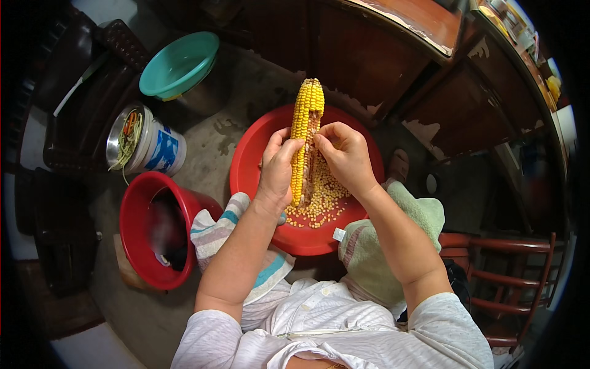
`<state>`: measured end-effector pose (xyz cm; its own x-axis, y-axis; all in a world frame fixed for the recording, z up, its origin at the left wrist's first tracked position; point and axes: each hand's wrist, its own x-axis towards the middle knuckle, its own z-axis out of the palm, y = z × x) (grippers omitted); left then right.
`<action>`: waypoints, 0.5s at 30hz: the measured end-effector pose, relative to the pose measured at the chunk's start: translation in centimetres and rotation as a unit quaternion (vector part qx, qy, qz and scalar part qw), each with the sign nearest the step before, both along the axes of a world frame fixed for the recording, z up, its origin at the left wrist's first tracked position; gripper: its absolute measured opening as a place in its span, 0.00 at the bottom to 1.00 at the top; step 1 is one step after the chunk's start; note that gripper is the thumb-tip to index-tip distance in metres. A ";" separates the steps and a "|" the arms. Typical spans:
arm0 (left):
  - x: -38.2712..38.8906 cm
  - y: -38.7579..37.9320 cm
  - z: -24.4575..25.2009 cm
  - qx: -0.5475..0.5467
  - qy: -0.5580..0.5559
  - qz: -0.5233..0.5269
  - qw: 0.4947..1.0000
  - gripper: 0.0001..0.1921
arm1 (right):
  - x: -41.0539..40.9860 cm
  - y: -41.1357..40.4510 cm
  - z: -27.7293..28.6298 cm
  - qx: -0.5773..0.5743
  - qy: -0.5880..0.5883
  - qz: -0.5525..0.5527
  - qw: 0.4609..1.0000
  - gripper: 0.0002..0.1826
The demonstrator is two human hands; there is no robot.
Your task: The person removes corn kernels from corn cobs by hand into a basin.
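An ear of yellow corn [302, 138] stands nearly upright in the picture, above a red plastic basin [249, 147]. My left hand [278, 168] grips it along its left side, the thumb resting on the kernels. On its right side a strip of cob is bare of kernels. The thumb and forefinger of my right hand [345, 152] are pinched together at the edge of that strip; whether a kernel is between them is hidden. Loose corn kernels [318, 212] lie in the basin below the ear.
Left of the basin stand a red bucket [126, 221], a white bucket [177, 152] with a metal bowl of vegetable shreds, and a teal basin [182, 64]. Dark wooden cabinets [364, 55] border the far side. A red chair [507, 244] is at right. Towels [368, 240] cover my knees.
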<state>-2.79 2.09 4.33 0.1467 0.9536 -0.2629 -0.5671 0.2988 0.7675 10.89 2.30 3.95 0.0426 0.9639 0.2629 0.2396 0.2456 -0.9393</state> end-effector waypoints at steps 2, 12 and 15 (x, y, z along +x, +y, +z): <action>-0.1 -0.1 0.0 0.001 0.008 -0.005 1.000 0.17 | 0.2 0.0 0.4 -0.063 0.037 0.000 0.997 0.07; -0.2 0.2 -1.3 -0.012 -0.024 -0.031 0.999 0.12 | 0.8 1.1 -0.9 -0.052 0.167 -0.019 0.984 0.07; -0.3 0.2 -1.7 -0.055 -0.073 -0.053 0.994 0.13 | 1.1 1.0 -0.3 -0.050 0.127 -0.024 0.990 0.07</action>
<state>-3.10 2.31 2.63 0.2900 0.8975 -0.3323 -0.6308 0.4404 0.6389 11.95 3.32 3.63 0.1407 0.9799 0.1415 0.0010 0.1428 -0.9898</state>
